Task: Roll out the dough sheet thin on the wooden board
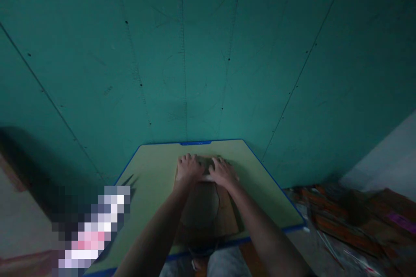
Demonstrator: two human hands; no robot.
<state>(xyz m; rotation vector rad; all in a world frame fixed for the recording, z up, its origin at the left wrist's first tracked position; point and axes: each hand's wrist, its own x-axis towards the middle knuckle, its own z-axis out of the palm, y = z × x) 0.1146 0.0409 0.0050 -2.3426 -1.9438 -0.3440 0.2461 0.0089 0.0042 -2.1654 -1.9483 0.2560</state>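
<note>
Bare forearms [149, 236] over a flat, tan wooden board [231, 220], on a pale-green, blue-edged tabletop [260, 199]. Across the board's far half, a white, rod-like piece [206, 178], long axis left to right, under left hand [190, 169] and right hand [224, 172], equally near; both cupped, grip impossible to tell. Wide margins either side of the board; beyond it, a narrower strip before the teal wall [201, 52].

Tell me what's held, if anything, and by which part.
Left grip and right grip cover a pale bar either side of its middle; whether held is unclear.
</note>
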